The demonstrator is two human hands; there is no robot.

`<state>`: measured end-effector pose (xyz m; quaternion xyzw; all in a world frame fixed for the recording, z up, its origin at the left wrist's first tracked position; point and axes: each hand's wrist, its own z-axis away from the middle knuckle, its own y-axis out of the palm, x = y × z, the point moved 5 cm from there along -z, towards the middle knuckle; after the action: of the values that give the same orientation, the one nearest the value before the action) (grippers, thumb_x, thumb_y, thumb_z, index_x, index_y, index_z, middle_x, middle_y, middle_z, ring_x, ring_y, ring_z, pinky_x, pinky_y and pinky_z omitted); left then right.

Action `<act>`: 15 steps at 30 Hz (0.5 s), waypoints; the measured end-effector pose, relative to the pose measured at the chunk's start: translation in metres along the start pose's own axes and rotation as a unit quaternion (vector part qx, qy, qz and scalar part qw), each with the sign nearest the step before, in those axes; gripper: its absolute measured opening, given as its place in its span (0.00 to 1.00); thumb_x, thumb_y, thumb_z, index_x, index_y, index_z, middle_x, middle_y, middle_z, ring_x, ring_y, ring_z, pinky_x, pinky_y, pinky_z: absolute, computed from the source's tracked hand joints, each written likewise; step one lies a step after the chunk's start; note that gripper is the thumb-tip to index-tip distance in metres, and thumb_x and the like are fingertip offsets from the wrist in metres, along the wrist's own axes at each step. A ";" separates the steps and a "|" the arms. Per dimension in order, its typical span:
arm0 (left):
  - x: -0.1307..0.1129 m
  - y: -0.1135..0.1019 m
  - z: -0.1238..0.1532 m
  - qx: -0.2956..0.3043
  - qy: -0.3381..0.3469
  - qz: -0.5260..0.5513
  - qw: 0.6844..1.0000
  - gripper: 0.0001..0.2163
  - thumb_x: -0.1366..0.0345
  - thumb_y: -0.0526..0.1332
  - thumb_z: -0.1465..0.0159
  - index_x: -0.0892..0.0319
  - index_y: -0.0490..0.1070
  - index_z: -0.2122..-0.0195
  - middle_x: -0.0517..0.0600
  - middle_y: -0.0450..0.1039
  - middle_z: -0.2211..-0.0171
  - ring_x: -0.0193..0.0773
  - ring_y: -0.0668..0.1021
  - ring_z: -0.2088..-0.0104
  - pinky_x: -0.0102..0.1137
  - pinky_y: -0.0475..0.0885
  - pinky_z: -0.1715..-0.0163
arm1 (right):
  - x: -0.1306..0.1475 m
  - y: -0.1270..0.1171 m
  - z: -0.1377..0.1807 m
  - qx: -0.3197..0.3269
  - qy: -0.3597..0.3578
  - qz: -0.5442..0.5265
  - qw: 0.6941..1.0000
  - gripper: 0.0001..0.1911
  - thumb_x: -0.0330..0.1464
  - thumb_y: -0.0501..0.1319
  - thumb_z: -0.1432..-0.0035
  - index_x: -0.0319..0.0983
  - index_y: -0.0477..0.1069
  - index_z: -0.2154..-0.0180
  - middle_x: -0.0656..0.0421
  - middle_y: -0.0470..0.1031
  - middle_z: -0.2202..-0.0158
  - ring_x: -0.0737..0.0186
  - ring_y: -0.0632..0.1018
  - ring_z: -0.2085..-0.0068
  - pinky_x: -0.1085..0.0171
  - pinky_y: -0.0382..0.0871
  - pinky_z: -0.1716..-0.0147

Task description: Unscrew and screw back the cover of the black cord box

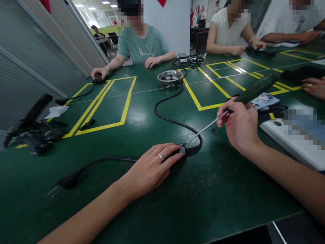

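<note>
Head cam: L hand (152, 166) holds a blk housing (182, 150) down on the green table (142, 213), fingers narrow & laid along its top, thumb mostly hidden. Prob. pinned this way so it can't slide or twist under tool pressure. Far end of housing left uncovered, presumably to give the tool access. R hand (241, 127) is closed around a screwdriver (256, 89), gripped near the shaft end of the handle, likely for fine control. Shaft slants down-left, tip at the exposed end of the housing; can't tell if it's seated in a screw.

Blk cord (166, 118) runs from the housing's far end, curving up past the metal bowl (161, 80); the other lead ends in a 2-pin plug (68, 182), lying on the table left of L hand. Slack both sides prob. keeps pull off the housing. Bowl has small bits in it, maybe loose parts; too small to ID. Co-worker in green tee (144, 44) sits opposite, one hand on a blk item.
</note>
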<state>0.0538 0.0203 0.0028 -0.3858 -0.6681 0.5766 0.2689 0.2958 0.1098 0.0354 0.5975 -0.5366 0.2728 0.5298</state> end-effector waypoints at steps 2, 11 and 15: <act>0.001 0.001 0.000 0.003 -0.003 0.001 1.000 0.22 0.75 0.53 0.34 0.59 0.59 0.38 0.56 0.59 0.38 0.46 0.63 0.39 0.44 0.64 0.40 | -0.001 0.002 0.002 0.012 0.008 0.007 1.000 0.04 0.31 0.60 0.43 0.41 0.66 0.69 0.63 0.70 0.78 0.68 0.71 0.80 0.67 0.63 0.84; 0.002 0.002 -0.001 0.000 -0.005 0.011 1.000 0.23 0.74 0.53 0.35 0.58 0.59 0.38 0.56 0.59 0.38 0.46 0.64 0.39 0.45 0.65 0.40 | -0.002 0.004 0.000 0.017 0.017 0.055 0.998 0.14 0.41 0.65 0.44 0.40 0.67 0.73 0.63 0.70 0.77 0.71 0.69 0.82 0.68 0.62 0.85; 0.001 0.002 -0.001 -0.004 -0.004 0.010 1.000 0.23 0.75 0.54 0.35 0.59 0.59 0.38 0.56 0.60 0.38 0.46 0.64 0.39 0.45 0.65 0.40 | -0.006 0.003 -0.001 0.029 0.057 -0.005 0.998 0.12 0.42 0.59 0.42 0.40 0.66 0.70 0.61 0.70 0.74 0.69 0.71 0.80 0.66 0.64 0.84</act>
<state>0.0544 0.0221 0.0010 -0.3910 -0.6675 0.5783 0.2590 0.2913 0.1134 0.0313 0.5988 -0.4942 0.3189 0.5436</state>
